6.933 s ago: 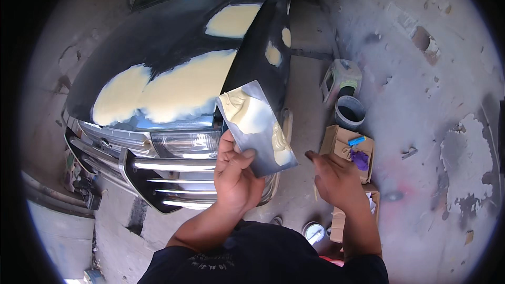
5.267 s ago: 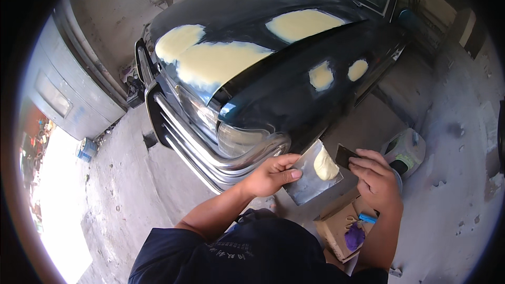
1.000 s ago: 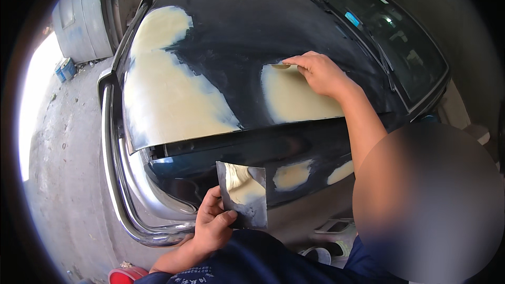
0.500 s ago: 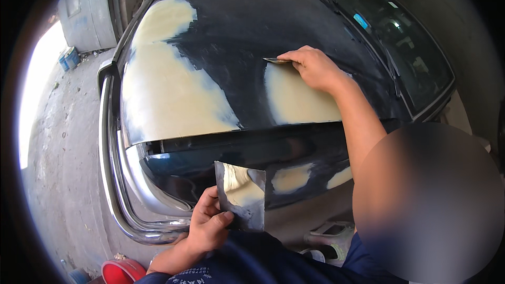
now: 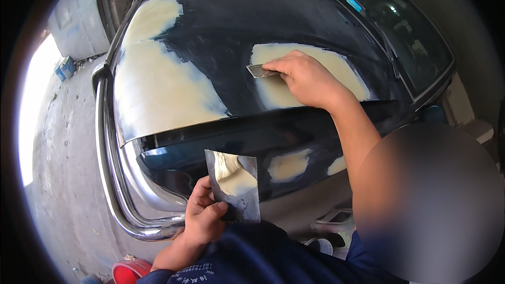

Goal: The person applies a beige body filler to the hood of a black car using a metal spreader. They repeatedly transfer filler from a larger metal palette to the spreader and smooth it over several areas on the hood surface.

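Observation:
My right hand (image 5: pixel 310 80) grips a thin, flat putty scraper (image 5: pixel 258 71) at the left part of a cream filler patch (image 5: pixel 334 66) on the car's dark bonnet (image 5: pixel 226 16). From this view I cannot tell whether the scraper's edge presses on the surface. Closer to my body, my left hand (image 5: pixel 202 215) holds a grey rectangular mixing plate (image 5: pixel 244 208) by its lower left edge, thumb on its face. A ridged heap of cream putty (image 5: pixel 226 168) covers the plate's upper part. A larger cream area (image 5: pixel 158 81) spreads over the front of the bonnet.
A chrome bumper bar (image 5: pixel 108 163) curves around the car's front at left. Smaller filler patches (image 5: pixel 289 165) mark the fender. The windscreen (image 5: pixel 405 37) lies at upper right. On the floor are a red bucket (image 5: pixel 131 269), blue cans (image 5: pixel 64 68) and a stool (image 5: pixel 336 223).
My right hand has come nearer with the scraper, away from the patch's far edge, uncovering the patch's far side. The left hand still holds the plate. The whole view has shifted slightly.

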{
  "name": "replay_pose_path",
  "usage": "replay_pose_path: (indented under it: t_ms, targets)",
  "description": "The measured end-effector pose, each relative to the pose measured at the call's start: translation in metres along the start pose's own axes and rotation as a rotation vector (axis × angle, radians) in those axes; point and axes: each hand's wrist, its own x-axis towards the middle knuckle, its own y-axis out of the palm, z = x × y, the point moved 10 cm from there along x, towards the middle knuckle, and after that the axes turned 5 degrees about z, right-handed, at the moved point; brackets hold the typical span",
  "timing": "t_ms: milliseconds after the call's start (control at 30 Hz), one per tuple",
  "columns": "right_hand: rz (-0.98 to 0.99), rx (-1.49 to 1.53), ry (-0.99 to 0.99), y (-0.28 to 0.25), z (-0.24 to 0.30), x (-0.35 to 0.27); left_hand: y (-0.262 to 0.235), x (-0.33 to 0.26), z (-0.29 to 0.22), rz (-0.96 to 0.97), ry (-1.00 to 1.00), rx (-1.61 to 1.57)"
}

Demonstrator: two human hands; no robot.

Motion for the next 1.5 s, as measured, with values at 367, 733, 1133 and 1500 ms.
replay_pose_path:
  t_ms: [367, 733, 1133, 1500]
  targets:
    - [-0.092, -0.002, -0.119, 0.000, 0.039, -0.047, 0.005, 0.001, 0.000, 0.056, 0.002, -0.006]
    - [-0.143, -0.038, -0.124, 0.000, 0.057, -0.090, 0.008, 0.004, 0.000, 0.024, -0.007, -0.001]
    - [-0.216, 0.020, -0.012, -0.041, -0.015, -0.035, 0.001, 0.002, 0.001, 0.024, -0.016, 0.003]
    - [-0.108, 0.012, 0.046, -0.017, -0.041, 0.046, 0.000, 0.000, 0.000, 0.002, -0.014, 0.033]
